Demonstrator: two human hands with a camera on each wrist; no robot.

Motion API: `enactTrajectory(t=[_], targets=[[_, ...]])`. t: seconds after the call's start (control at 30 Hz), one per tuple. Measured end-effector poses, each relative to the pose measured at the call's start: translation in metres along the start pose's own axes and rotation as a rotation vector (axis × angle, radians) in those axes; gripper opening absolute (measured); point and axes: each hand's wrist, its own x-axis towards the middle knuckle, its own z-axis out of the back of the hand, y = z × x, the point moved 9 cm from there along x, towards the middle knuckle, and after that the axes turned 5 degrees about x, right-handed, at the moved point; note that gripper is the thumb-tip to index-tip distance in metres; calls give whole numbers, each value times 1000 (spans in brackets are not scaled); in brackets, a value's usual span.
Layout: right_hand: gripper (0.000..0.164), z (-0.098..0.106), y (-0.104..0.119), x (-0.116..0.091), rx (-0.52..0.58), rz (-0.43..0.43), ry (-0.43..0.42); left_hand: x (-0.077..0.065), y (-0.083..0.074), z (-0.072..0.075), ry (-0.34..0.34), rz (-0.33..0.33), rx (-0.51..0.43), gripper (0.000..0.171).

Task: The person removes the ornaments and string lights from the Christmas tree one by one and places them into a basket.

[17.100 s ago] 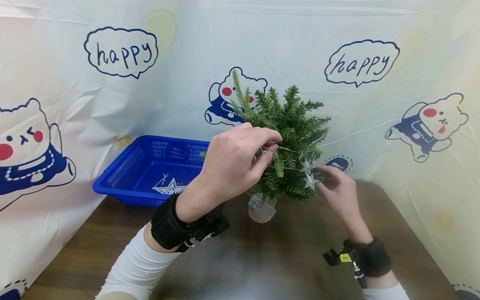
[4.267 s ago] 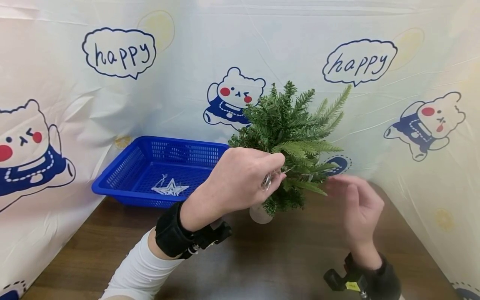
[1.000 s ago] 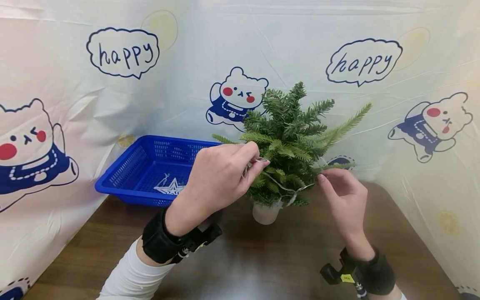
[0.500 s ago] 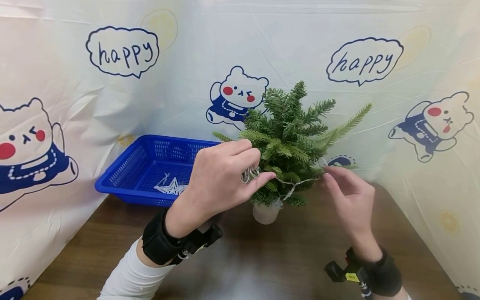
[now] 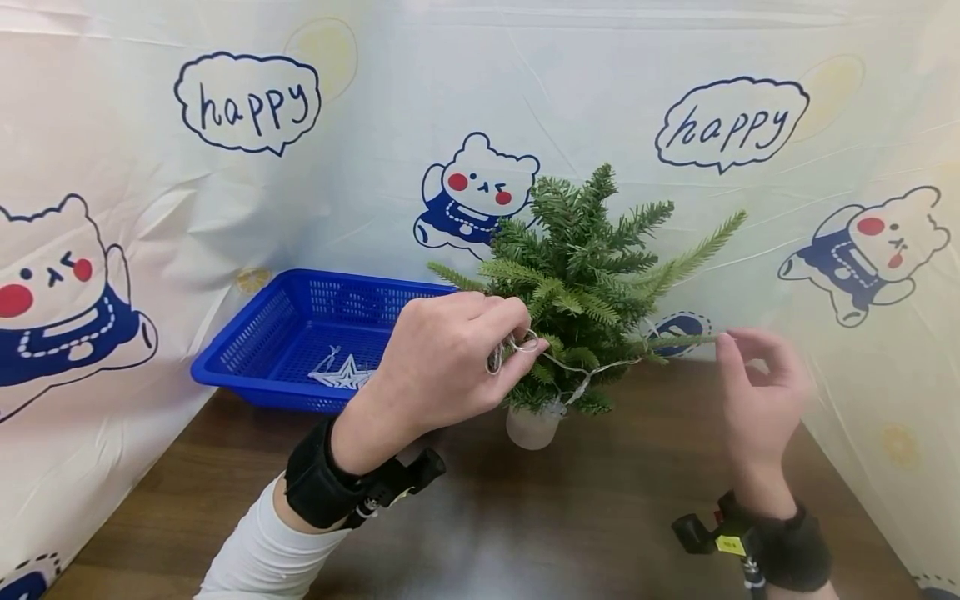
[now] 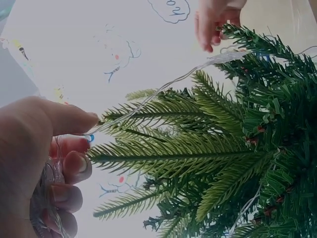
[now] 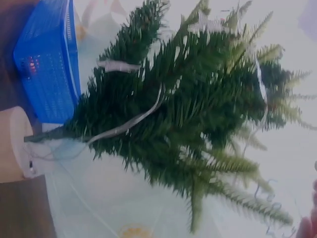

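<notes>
Small green tree (image 5: 581, 250) standing; clear wire (image 5: 588, 372) strung across lower front.

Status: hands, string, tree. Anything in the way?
Left hand holds looped string; right hand at a branch tip, pinch unclear. String runs across front of tree. Jutting branch might snag it.

2 "happy" bubbles (image 5: 248, 103) on backdrop (image 5: 600, 50)
</notes>
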Motion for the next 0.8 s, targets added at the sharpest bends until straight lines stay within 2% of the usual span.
enactTrajectory(t=[0.07,0.13,0.3,0.4,0.5,0.67,0.8], targets=[[27,3,-13,3,2,-54,-11,0,0,-1,6,-4,-12,16],[32,0,-25,5,85,-109,32,0,-1,-2,15,-12,-25,17],[39,-23,-46,3,308,-254,269,-1,-3,-4,25,-52,-37,16],[39,-38,-50,-2,324,-264,429,-1,-5,-6,28,-80,-20,16],[38,-50,-53,-7,352,-274,528,-1,-7,-7,21,-99,2,17],[32,-61,-56,-14,368,-281,577,-1,-8,-8,17,-115,49,21],[27,-62,-56,-18,374,-266,543,-1,-9,-10,30,-129,87,25]])
